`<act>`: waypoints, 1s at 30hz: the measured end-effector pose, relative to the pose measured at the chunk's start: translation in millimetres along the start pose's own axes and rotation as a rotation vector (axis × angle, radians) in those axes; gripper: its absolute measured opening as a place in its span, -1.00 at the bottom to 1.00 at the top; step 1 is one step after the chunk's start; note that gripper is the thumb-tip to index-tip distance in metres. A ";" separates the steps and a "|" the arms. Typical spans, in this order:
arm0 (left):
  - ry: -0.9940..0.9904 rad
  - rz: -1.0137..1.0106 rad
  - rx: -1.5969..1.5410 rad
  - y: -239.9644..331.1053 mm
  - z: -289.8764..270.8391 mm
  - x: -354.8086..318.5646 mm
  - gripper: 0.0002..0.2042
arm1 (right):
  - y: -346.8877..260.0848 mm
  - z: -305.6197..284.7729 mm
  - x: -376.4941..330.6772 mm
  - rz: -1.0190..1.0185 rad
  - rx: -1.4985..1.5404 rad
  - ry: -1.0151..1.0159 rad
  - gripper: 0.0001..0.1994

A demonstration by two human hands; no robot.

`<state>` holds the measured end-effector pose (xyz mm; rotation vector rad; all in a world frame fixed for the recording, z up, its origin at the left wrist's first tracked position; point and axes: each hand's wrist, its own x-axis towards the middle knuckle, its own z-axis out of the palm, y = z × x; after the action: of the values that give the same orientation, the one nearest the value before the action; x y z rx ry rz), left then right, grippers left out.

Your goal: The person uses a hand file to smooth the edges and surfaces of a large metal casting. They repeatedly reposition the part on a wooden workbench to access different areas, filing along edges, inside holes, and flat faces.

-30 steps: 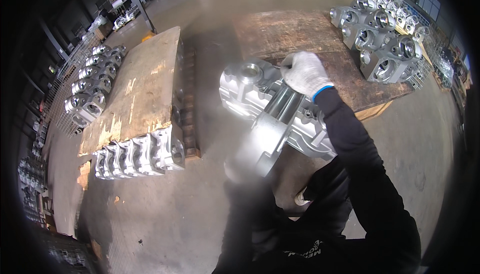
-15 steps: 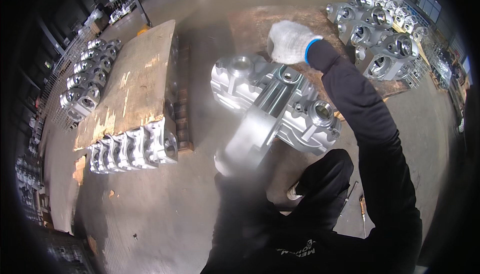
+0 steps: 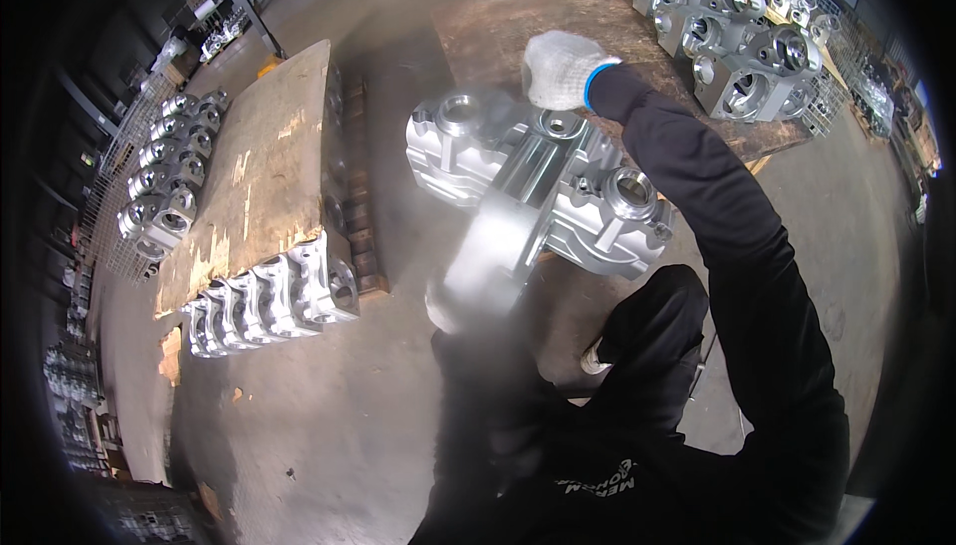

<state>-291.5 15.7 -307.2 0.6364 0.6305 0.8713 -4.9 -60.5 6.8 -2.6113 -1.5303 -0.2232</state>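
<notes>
A large silver metal casting with machined round bores lies slantwise in front of my body, above the floor. My right hand, in a white knit glove with a blue cuff, is closed at its far end; the fingertips are hidden. At the near end, which is blurred and close to me, a small part of my gloved left hand shows against the casting's lower left edge. The casting hides the rest of that hand, and it appears to support this end. My right knee is just below the casting.
Left, a worn plywood sheet covers stacked castings on a wooden pallet. More castings stand beyond it by a wire cage. At the far right, several castings sit on a brown board. Wood scraps lie on the floor.
The view has tilted a little, and the right-hand board and castings appear higher and further left. Both hands and the casting have shifted slightly up and left in the picture, with the hold unchanged.
</notes>
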 end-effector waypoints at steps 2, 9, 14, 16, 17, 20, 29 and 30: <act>0.026 -0.049 -0.128 -1.5 1.7 1.6 -0.49 | 2.3 -1.1 -2.8 -0.018 -0.015 0.086 -0.77; 0.007 0.204 0.204 4.2 14.0 -5.0 -0.58 | 9.3 20.9 -26.6 0.225 0.200 0.137 -0.69; 0.321 0.203 0.181 -8.4 32.7 -15.2 -0.58 | 8.6 15.4 -54.4 0.246 0.313 0.127 -0.69; 0.434 0.352 0.403 -18.4 46.4 -21.9 -0.59 | 16.1 3.3 -61.4 0.207 0.315 0.114 -0.71; 0.443 0.407 0.486 -19.9 50.9 -25.7 -0.59 | 15.8 2.1 -66.4 0.213 0.263 0.151 -0.71; 0.470 0.751 0.897 -18.3 57.3 -37.0 -0.60 | 19.4 3.3 -77.6 0.199 0.338 0.089 -0.73; 0.234 0.208 0.144 -9.2 24.3 -11.7 -0.54 | 41.0 31.1 -106.5 0.114 0.281 0.348 -0.81; 0.263 0.239 0.236 -14.1 23.2 -11.9 -0.56 | 40.1 36.3 -110.1 0.172 0.248 0.333 -0.81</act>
<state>-273.7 -6.8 -299.6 0.8286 0.9168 1.1244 -20.4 -168.5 -49.4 -2.3499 -1.1396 -0.4002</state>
